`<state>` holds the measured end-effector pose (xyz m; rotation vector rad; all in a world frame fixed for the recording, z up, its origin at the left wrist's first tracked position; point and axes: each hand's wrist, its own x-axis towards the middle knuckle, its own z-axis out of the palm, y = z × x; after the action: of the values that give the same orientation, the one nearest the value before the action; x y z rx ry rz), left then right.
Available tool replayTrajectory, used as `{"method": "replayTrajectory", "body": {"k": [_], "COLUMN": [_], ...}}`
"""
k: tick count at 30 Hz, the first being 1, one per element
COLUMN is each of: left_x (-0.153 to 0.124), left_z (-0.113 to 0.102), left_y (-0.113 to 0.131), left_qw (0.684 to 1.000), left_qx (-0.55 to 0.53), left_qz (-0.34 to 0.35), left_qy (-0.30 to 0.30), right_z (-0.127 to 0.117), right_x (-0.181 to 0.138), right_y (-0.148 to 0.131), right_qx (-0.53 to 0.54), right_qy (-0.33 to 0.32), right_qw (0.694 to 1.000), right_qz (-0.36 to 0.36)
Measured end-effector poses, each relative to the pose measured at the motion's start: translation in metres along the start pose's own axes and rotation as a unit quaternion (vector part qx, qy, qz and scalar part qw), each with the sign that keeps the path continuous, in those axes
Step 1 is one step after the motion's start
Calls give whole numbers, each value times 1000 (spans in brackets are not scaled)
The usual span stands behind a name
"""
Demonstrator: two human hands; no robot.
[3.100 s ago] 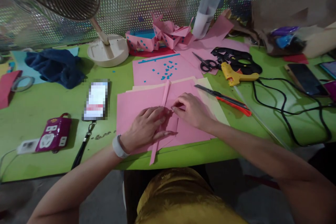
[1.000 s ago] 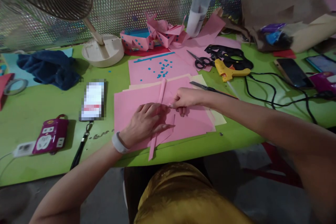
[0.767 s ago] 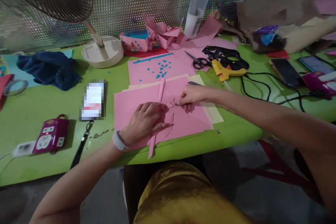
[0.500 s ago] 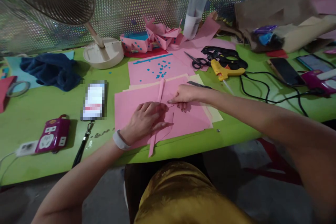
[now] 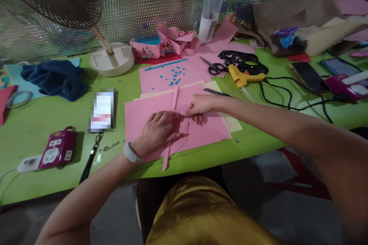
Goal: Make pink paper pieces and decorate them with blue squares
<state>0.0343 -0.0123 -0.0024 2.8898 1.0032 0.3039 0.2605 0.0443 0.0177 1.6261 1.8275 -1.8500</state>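
A folded pink paper strip (image 5: 174, 101) lies lengthwise over pink sheets (image 5: 138, 113) near the green table's (image 5: 43, 122) front edge. My left hand (image 5: 156, 132) lies flat on the strip's middle, fingers stretched out, pressing it down. My right hand (image 5: 199, 105) sits just to its right, fingertips pinched on a small fold of the pink paper beside the strip. A white band circles my left wrist.
Behind the sheets: a pink sheet with blue bits (image 5: 172, 76), paper boxes (image 5: 161, 44), scissors (image 5: 212, 67), a yellow glue gun (image 5: 244, 77) with black cable, a utility knife (image 5: 215, 92), a bottle (image 5: 209, 7). A phone (image 5: 102, 111), power strip (image 5: 57, 153), fan base (image 5: 112, 59) and blue cloth (image 5: 54, 78) lie left.
My right hand slid from over the strip to its right side and pinched the paper fold. The left hand stayed pressing the strip. The camera drifted slightly right.
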Motion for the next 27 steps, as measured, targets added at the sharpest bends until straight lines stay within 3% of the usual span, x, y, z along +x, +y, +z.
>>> {"method": "replayTrajectory", "body": {"k": [10, 18, 23, 25, 27], "left_x": [0, 1, 9, 20, 35], "left_z": [-3, -6, -16, -24, -32], "left_y": [1, 3, -7, -13, -18], "left_qw": [1000, 999, 998, 993, 983], "left_qx": [-1, 13, -53, -114, -124], "left_qz": [3, 0, 7, -18, -135], "left_qy": [-5, -45, -37, -25, -1], "right_z": [-10, -6, -6, -6, -7], "right_x": [-11, -11, -3, -1, 1], "right_y": [16, 8, 13, 15, 16], "right_qx": [18, 3, 7, 10, 12], "right_qy": [23, 44, 24, 25, 27], "right_qw": [999, 999, 1000, 1000, 1000], "right_qz": [17, -2, -6, -11, -12]}}
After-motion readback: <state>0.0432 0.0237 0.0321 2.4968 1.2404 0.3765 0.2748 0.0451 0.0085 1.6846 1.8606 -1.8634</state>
